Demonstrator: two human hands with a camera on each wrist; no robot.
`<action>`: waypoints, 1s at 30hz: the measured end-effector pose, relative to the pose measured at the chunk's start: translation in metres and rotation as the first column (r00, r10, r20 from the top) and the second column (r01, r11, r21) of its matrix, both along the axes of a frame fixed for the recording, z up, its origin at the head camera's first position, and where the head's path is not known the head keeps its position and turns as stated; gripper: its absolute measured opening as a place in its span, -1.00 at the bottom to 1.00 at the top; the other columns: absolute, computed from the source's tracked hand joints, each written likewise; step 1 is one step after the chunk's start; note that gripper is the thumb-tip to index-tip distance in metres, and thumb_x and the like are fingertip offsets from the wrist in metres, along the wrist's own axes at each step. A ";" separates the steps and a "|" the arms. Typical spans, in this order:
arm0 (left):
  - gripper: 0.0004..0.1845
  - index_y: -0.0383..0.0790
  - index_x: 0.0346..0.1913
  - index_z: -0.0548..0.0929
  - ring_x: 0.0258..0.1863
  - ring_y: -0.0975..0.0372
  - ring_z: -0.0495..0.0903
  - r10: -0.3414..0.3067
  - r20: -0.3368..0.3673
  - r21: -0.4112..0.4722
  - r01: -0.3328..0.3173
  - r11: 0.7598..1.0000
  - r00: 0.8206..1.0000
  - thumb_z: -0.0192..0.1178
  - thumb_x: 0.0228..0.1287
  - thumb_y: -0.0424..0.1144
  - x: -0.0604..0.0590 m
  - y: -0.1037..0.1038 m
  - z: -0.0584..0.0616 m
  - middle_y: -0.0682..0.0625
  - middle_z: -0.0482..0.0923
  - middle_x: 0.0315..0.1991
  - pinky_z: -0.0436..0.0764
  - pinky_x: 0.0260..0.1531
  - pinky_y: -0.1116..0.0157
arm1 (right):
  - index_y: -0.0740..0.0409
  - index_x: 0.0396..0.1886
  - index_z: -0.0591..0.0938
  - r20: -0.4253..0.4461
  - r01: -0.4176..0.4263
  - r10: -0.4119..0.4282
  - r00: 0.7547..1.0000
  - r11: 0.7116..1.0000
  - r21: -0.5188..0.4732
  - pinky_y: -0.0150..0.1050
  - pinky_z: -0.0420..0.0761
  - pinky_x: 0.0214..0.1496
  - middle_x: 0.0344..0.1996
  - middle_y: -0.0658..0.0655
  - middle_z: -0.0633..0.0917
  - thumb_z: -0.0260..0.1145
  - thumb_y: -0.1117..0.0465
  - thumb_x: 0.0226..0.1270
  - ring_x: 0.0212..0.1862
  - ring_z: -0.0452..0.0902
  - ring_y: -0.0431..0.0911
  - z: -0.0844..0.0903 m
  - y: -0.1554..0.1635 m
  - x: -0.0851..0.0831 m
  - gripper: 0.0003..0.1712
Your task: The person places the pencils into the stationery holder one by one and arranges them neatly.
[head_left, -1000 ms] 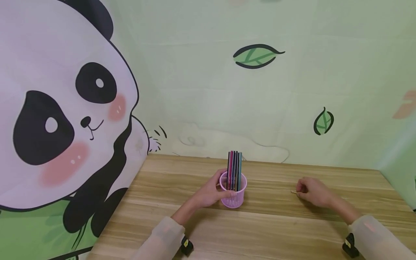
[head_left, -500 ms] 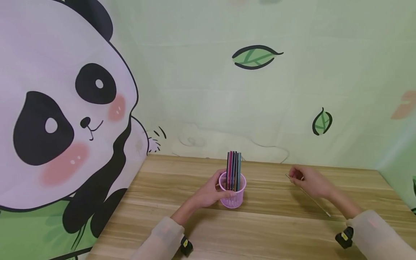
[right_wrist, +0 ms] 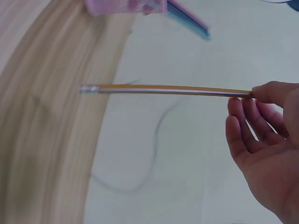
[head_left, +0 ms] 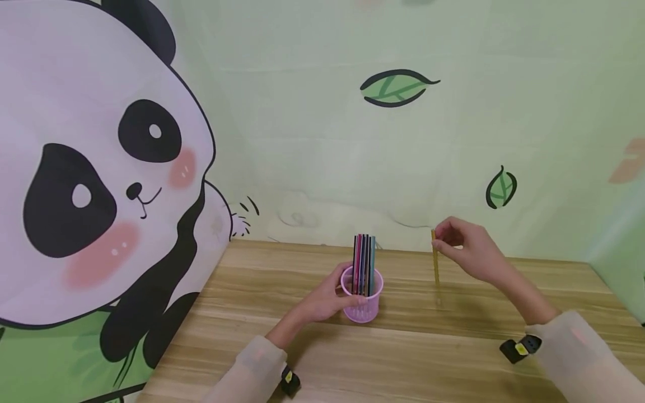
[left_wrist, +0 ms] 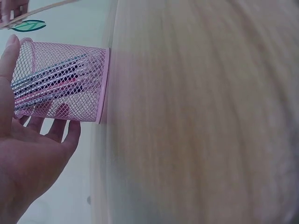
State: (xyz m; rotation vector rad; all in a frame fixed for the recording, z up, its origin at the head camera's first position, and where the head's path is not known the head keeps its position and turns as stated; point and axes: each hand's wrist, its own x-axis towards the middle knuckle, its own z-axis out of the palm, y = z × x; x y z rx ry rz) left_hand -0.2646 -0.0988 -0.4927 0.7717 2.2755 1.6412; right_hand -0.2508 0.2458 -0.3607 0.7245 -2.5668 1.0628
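Item logged: my right hand (head_left: 471, 249) pinched a yellow wooden pencil (head_left: 435, 258) right of the pink mesh cup (head_left: 361, 302), which my left hand (head_left: 325, 299) cupped with curled fingers; I judged the loose tip-pinch risked dropping it.

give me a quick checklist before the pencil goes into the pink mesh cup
1. Right hand pinches the yellow pencil near its top end: ok.
2. Pencil lifted off the wooden table, hanging about upright: ok.
3. Left hand steadies the pink mesh cup: ok.
4. Cup upright on the table: ok.
5. Pencil above the cup opening: not ok, it is off to the right.
6. Room left among the pencils in the cup: cannot tell.
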 end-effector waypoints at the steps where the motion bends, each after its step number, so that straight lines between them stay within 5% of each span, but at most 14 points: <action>1: -0.14 0.02 0.60 0.22 0.34 0.10 0.54 0.001 0.001 -0.001 -0.001 1.000 1.000 0.48 0.36 -0.09 0.000 0.000 0.000 -0.07 0.50 0.39 0.48 0.41 0.08 | 0.20 -0.09 0.64 -0.009 -0.005 0.005 1.000 1.000 -0.022 -0.45 0.63 -0.20 -0.27 0.08 0.72 0.41 0.30 0.51 -0.24 0.65 -0.12 0.003 -0.003 0.000 -0.89; 17: -0.11 0.04 0.59 0.22 0.33 0.10 0.55 -0.002 0.018 0.003 0.002 1.000 1.000 0.51 0.33 -0.08 -0.001 -0.003 0.002 -0.05 0.51 0.37 0.47 0.42 0.07 | 0.37 -0.01 0.60 -0.035 -0.053 0.044 0.998 0.945 -0.322 -0.51 0.67 -0.03 -0.17 0.27 0.73 0.36 0.37 0.52 -0.14 0.70 -0.08 0.035 -0.059 0.004 -0.83; 30: -0.14 -0.07 0.59 0.23 0.35 0.08 0.52 -0.018 0.003 0.040 0.018 0.999 1.000 0.48 0.35 -0.18 -0.001 0.000 0.001 -0.10 0.49 0.39 0.49 0.40 0.09 | 0.31 -0.04 0.61 0.067 -0.071 0.099 0.993 0.939 -0.336 -0.38 0.68 -0.16 -0.23 0.23 0.75 0.38 0.35 0.51 -0.17 0.70 0.09 -0.004 -0.094 -0.008 -0.85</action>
